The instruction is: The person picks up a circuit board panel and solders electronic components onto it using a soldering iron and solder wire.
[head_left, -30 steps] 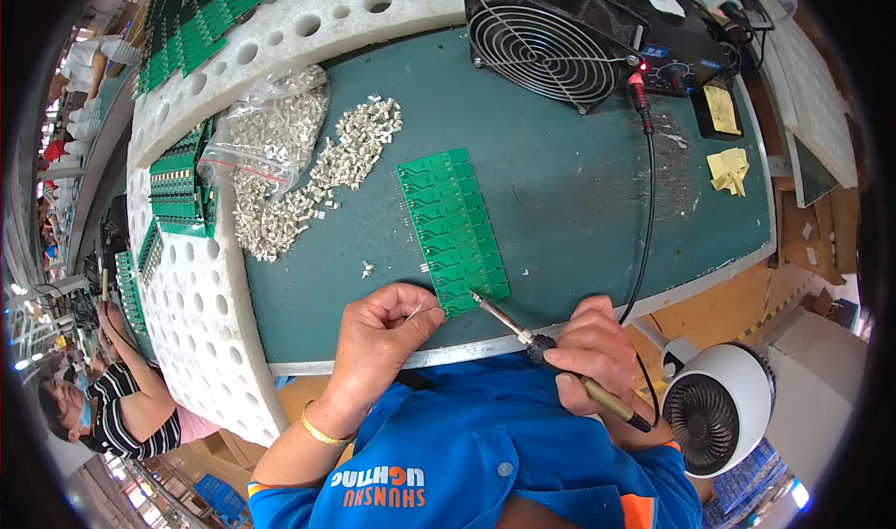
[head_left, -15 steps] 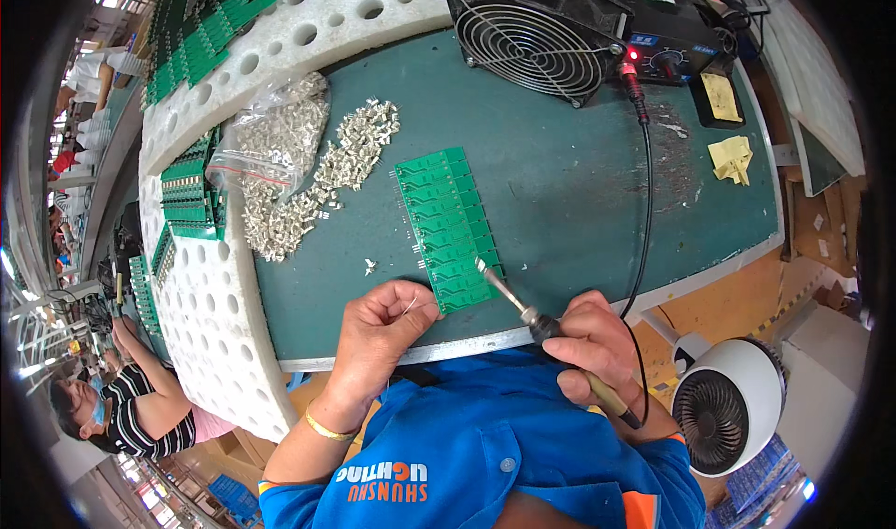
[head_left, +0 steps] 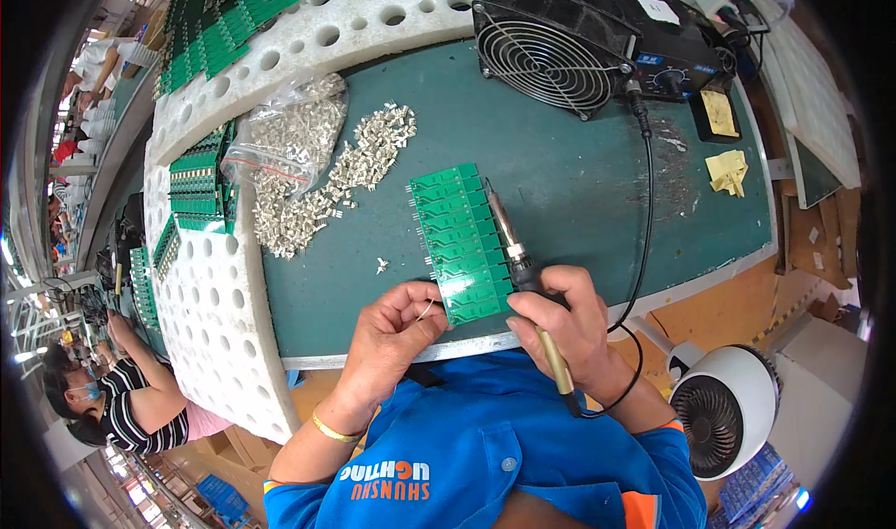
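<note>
My right hand (head_left: 569, 328) is closed around the handle of a soldering iron (head_left: 518, 258). Its metal tip points away from me, beside the upper right edge of a green circuit board panel (head_left: 457, 240); whether it touches the board I cannot tell. The panel lies on the bench mat, with small white connectors along its left edge. My left hand (head_left: 401, 328) pinches a thin pale solder wire (head_left: 427, 311), fingertips against the panel's near left corner. One loose white connector (head_left: 382, 265) lies left of the panel.
A heap of white connectors (head_left: 369, 151) and a plastic bag of them (head_left: 289, 128) lie to the left. White foam (head_left: 224, 314) borders the bench, carrying more boards (head_left: 196, 188). At the back stand a black fan (head_left: 555, 58) and soldering station (head_left: 672, 67); its cable (head_left: 649, 221) runs to the iron.
The iron's tip has swung from the panel's lower right part to its upper right edge. The view has shifted slightly. A red light on the station no longer shows.
</note>
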Available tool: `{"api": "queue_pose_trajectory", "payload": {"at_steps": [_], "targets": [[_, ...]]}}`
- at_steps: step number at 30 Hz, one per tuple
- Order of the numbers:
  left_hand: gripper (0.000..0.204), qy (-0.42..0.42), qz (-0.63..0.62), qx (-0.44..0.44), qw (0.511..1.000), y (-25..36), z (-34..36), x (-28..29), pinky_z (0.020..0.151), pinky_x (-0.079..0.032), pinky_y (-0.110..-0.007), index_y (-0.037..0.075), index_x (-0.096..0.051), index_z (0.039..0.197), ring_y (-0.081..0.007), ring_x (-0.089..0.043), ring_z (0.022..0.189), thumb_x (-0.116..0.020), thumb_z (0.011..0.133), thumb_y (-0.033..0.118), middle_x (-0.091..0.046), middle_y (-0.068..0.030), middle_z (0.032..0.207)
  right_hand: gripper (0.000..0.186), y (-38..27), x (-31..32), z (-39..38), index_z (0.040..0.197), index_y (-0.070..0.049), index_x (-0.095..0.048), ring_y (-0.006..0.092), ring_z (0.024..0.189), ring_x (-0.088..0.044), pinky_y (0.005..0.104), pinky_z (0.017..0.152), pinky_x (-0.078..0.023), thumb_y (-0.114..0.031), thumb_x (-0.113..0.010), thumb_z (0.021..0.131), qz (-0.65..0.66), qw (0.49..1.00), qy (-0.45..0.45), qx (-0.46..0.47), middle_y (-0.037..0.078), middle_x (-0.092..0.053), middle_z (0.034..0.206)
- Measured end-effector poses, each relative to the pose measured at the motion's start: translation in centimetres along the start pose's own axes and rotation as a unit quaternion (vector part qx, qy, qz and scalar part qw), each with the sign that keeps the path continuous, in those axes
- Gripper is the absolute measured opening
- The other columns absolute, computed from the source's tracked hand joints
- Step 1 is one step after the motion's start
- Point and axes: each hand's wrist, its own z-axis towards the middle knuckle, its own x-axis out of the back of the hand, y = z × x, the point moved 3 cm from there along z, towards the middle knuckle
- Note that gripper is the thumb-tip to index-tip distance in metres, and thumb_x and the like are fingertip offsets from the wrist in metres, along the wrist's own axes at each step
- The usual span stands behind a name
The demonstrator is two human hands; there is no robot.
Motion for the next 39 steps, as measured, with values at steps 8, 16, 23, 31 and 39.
{"api": "queue_pose_trajectory", "payload": {"at_steps": [8, 16, 23, 31, 39], "targets": [[0.021, -0.038, -0.026, 0.001, 0.999, -0.3, -0.1, -0.1, 0.078, -0.047, -0.020, 0.002, -0.062, 0.114, -0.0048, -0.060, 0.085, -0.062, 0.093, 0.000, -0.067, 0.0004, 0.092, 0.048, -0.3, -1.5, 0.5, 0.113, -0.011, -0.062, 0.0214, 0.070, -0.057, 0.0326, 0.057, -0.052, -0.004, -0.083, 0.071, -0.033, 0.999, -0.008, -0.026, 0.011, -0.048, 0.100], [0.020, -0.062, -0.025, -0.010, 0.998, -0.8, 0.2, -0.3, 0.077, -0.046, -0.019, 0.001, -0.062, 0.114, -0.0030, -0.058, 0.084, -0.063, 0.094, 0.002, -0.066, 0.0019, 0.091, 0.034, -0.5, -2.0, 0.6, 0.113, -0.008, -0.061, 0.0194, 0.064, -0.053, 0.0313, 0.052, -0.047, -0.007, -0.076, 0.082, -0.067, 0.998, -0.002, -0.011, 0.013, -0.049, 0.098], [0.016, -0.010, 0.067, -0.041, 0.997, -0.2, 0.5, -0.1, 0.057, -0.040, -0.018, -0.001, -0.064, 0.110, 0.0004, -0.050, 0.067, -0.064, 0.095, 0.005, -0.063, 0.0042, 0.080, 0.032, -0.5, -1.9, 0.6, 0.112, -0.008, -0.061, 0.0200, 0.064, -0.054, 0.0315, 0.052, -0.047, -0.010, -0.075, 0.083, -0.081, 0.997, -0.004, -0.016, 0.013, -0.049, 0.097], [0.021, 0.021, 0.147, -0.054, 0.987, 0.7, 1.1, 0.6, 0.078, -0.049, -0.021, -0.004, -0.062, 0.115, -0.0068, -0.062, 0.088, -0.061, 0.099, 0.010, -0.069, -0.0033, 0.096, 0.044, -0.5, -1.7, 0.7, 0.112, -0.009, -0.062, 0.0170, 0.062, -0.053, 0.0315, 0.050, -0.049, -0.005, -0.082, 0.072, -0.079, 0.997, -0.004, -0.019, 0.010, -0.048, 0.098], [0.016, 0.052, 0.100, -0.077, 0.991, 1.6, 2.4, 0.5, 0.067, -0.047, -0.019, -0.004, -0.067, 0.102, -0.0029, -0.058, 0.077, -0.061, 0.100, 0.010, -0.069, -0.0006, 0.086, 0.042, -0.3, -1.2, 0.8, 0.110, -0.009, -0.063, 0.0174, 0.063, -0.054, 0.0309, 0.052, -0.049, -0.006, -0.082, 0.072, -0.054, 0.998, -0.010, -0.016, 0.010, -0.048, 0.097]]}}
